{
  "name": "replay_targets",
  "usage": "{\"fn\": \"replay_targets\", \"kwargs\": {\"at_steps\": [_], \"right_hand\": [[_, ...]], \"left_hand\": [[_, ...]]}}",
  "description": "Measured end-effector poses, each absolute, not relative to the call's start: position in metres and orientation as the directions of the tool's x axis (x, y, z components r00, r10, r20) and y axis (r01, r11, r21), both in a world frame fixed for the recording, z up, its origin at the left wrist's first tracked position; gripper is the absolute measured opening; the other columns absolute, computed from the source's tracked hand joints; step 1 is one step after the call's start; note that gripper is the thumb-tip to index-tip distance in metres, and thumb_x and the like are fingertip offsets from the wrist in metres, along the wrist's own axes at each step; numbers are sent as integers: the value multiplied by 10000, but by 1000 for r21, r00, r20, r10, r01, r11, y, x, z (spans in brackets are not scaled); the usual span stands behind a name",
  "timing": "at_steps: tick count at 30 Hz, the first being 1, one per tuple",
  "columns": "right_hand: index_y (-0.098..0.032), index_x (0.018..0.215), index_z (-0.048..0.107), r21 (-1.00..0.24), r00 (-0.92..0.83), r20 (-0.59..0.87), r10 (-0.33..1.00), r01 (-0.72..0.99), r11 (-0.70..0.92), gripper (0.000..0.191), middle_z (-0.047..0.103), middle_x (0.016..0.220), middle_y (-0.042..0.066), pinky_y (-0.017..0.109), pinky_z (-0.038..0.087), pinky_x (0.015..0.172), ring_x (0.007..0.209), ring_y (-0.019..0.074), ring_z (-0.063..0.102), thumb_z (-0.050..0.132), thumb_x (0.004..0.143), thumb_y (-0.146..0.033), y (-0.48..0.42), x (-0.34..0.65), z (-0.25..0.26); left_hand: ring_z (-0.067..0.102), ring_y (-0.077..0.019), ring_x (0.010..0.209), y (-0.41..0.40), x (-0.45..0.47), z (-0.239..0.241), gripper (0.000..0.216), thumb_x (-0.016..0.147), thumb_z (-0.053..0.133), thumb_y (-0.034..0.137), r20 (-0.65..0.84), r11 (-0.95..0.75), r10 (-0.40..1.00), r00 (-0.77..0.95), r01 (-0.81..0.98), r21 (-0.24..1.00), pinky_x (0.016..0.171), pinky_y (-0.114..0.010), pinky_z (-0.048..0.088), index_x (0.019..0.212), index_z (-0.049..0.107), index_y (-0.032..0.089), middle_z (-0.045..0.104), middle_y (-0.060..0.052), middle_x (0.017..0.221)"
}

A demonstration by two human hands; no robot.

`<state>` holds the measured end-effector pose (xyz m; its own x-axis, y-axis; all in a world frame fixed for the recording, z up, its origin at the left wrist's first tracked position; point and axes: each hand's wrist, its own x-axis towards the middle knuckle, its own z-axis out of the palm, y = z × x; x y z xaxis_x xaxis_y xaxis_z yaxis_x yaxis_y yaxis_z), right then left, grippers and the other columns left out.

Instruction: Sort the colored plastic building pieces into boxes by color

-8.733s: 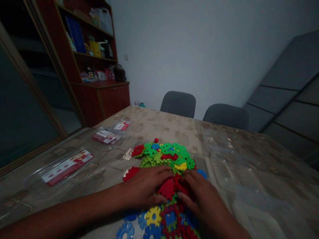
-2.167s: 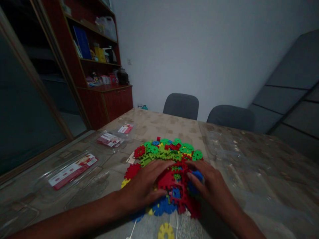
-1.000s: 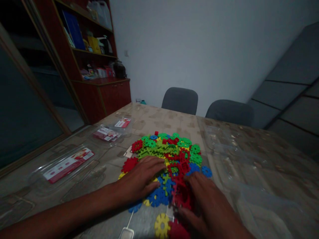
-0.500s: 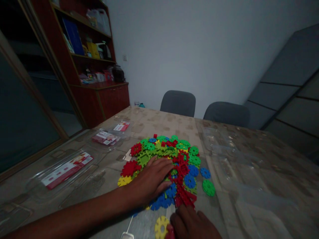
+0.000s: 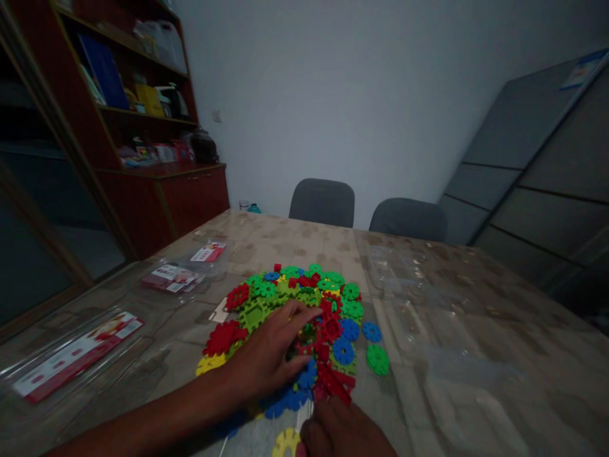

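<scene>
A heap of toy plastic gears and blocks lies on the patterned table, with a large red gear (image 5: 221, 338) at its left side and green base pieces (image 5: 254, 315) in the middle. My left hand (image 5: 272, 348) reaches over the heap from the left, fingers apart, nearest to red and blue pieces. At the heap's front edge my right hand (image 5: 349, 431) is curled closed. A bit of red plastic shows at its fingertips, mostly hidden. Just above the knuckles are long red pieces (image 5: 339, 383). A yellow gear (image 5: 284, 441) lies left of the right hand.
A blue gear (image 5: 372, 331) and a green gear (image 5: 378, 360) lie loose to the right. Clear plastic trays (image 5: 476, 412) line the table's right side. Labelled clear packaging (image 5: 78, 355) lies left. Two grey chairs (image 5: 322, 202) stand behind the table.
The view has turned slightly right, so everything sits further left. My left hand's fingers have lifted and spread more over the heap. My right hand stays closed at the front edge.
</scene>
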<state>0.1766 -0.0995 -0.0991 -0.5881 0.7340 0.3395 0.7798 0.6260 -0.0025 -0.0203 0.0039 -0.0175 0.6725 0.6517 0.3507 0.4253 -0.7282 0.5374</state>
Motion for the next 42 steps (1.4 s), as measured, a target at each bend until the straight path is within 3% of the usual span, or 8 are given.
{"fn": "replay_targets", "kwargs": {"at_steps": [5, 8, 14, 22, 30, 34, 37, 42], "right_hand": [[-247, 1101, 652, -191, -531, 214, 820, 801, 568, 346, 731, 1006, 48, 289, 535, 674, 827, 225, 677, 786, 782, -252, -97, 210, -12], [-239, 1065, 660, -284, -365, 142, 920, 876, 391, 372, 702, 1020, 74, 329, 539, 737, 863, 246, 657, 784, 715, -217, -89, 249, 37], [-185, 948, 657, -164, -167, 25, 986, 972, 169, 164, 699, 938, 88, 334, 497, 739, 801, 230, 636, 689, 805, -257, -36, 335, 62], [-107, 1022, 702, 62, 23, -136, 991, 998, -14, 236, 745, 1048, 165, 310, 489, 786, 945, 257, 695, 697, 895, -305, 23, 352, 49], [-188, 1264, 639, 124, 182, -190, 965, 979, -161, 335, 648, 1295, 93, 474, 565, 933, 1102, 255, 661, 675, 986, -371, 39, 327, 32], [-186, 1230, 653, -7, 182, -165, 969, 983, -186, 319, 669, 1255, 86, 460, 565, 920, 1068, 243, 673, 670, 986, -392, 37, 328, 38], [-140, 993, 706, -176, 132, -129, 983, 972, -153, 270, 725, 1074, 132, 423, 532, 902, 1016, 262, 693, 603, 1007, -390, 31, 333, 53], [-160, 948, 649, -581, -26, -80, 996, 814, -25, 556, 713, 831, 89, 315, 513, 661, 730, 205, 683, 325, 998, -608, 18, 329, 69]], "left_hand": [[528, -316, 1343, 6, -19, -5, 609, 904, 720, 228, 382, -666, 714, 587, 401, 629, 1130, -537, 428, 1454, 471, 311, 561, -88, 1447], [523, -322, 1361, 8, -9, -2, 645, 883, 762, 220, 368, -657, 707, 603, 369, 658, 1142, -559, 416, 1458, 483, 311, 565, -94, 1474], [565, -318, 1301, 32, 51, 10, 674, 821, 816, 154, 417, -731, 601, 682, 257, 632, 1111, -519, 448, 1428, 529, 209, 608, -143, 1406], [621, -305, 1198, 62, 108, 12, 582, 803, 797, 151, 483, -727, 622, 617, 224, 650, 1043, -450, 491, 1348, 594, 182, 658, -117, 1277], [615, -306, 1190, 65, 101, 8, 527, 818, 758, 165, 477, -721, 631, 612, 234, 652, 1048, -463, 477, 1322, 609, 196, 663, -108, 1259], [631, -300, 1162, 65, 102, 9, 519, 811, 767, 162, 481, -719, 632, 607, 229, 656, 1029, -447, 493, 1308, 621, 188, 675, -103, 1236], [629, -295, 1172, 64, 104, 9, 539, 807, 780, 154, 492, -714, 643, 587, 227, 662, 1035, -441, 490, 1316, 614, 206, 671, -101, 1254], [581, -307, 1225, 62, 116, 13, 696, 797, 811, 146, 542, -722, 654, 529, 219, 657, 1068, -475, 462, 1423, 521, 232, 619, -113, 1322]]}}
